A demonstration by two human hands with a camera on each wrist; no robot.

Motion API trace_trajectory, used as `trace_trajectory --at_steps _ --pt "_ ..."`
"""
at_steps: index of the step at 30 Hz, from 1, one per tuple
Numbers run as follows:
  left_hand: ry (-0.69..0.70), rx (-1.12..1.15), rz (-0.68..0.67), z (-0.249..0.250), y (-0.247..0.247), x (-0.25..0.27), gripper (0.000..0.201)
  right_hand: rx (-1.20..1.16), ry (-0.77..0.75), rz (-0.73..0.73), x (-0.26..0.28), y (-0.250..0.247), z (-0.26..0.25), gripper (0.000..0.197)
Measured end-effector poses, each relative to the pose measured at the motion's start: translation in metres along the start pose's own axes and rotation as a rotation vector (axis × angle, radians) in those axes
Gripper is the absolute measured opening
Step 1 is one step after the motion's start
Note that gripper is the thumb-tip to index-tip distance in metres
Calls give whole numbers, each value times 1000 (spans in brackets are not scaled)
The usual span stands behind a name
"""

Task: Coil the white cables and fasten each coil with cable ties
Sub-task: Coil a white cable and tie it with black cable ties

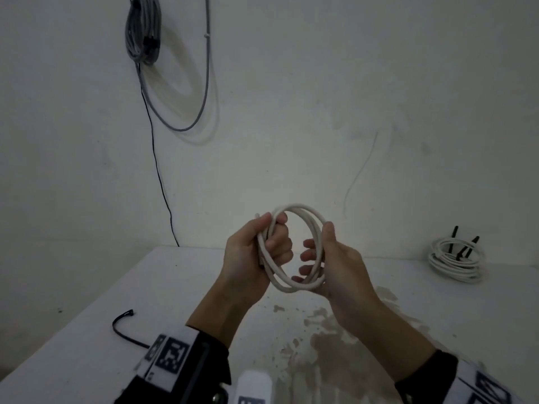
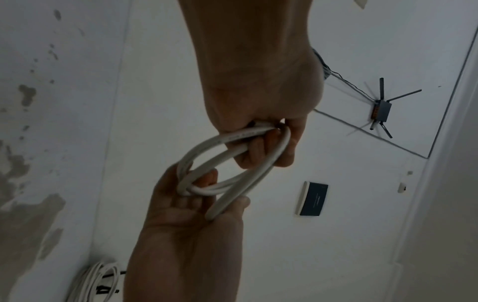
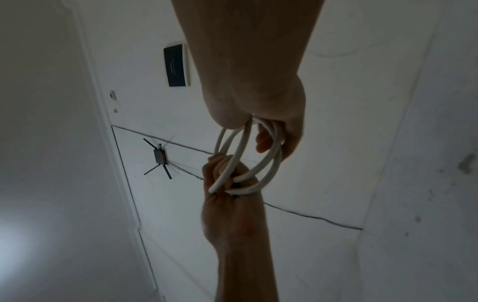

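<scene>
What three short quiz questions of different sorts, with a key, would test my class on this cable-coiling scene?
1. True or false: the left hand and the right hand both grip the white cable coil.
2. Multiple choice: the loose black cable tie lies on A) the table, B) the wall, C) the held coil.
3. Fill in: the finished white coil at the table's far right is fastened with ____ ties.

Key: 1 true; 2 A; 3 black.
</scene>
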State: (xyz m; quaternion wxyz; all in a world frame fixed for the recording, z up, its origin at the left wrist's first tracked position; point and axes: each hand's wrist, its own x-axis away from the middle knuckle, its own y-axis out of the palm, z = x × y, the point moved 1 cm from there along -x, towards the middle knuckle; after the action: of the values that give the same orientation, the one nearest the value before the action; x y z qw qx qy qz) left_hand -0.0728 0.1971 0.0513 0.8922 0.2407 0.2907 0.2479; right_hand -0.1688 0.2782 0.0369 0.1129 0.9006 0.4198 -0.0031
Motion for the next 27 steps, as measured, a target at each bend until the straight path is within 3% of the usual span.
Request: trace_trajectory --at_steps 2,4,6,10,13,15,18,22,27 --pt "18 11 -16 -1 -2 0 21 -98 191 -21 0 1 -2 55" --pt "13 17 -43 -3 -6 1 21 -295 293 -33 -1 4 -5 46" --pt "-20 18 -89 -3 -11 2 19 -413 238 13 -5 3 -8 36" --pt "-97 85 -128 -3 -16 7 19 -425 3 149 -8 2 -15 26" --pt "-93 239 -25 -9 -9 8 20 -455 -112 188 -5 7 -15 22" --pt "-61 274 101 -11 -5 6 34 -468 -159 207 -2 12 -9 20" --pt "-72 175 211 -7 -5 4 53 -423 -159 178 2 13 8 24" --pt "-225 -41 228 2 -15 8 41 -217 -90 11 5 7 23 30" --pt "-273 -242 196 1 -16 23 47 55 -274 143 10 7 25 50"
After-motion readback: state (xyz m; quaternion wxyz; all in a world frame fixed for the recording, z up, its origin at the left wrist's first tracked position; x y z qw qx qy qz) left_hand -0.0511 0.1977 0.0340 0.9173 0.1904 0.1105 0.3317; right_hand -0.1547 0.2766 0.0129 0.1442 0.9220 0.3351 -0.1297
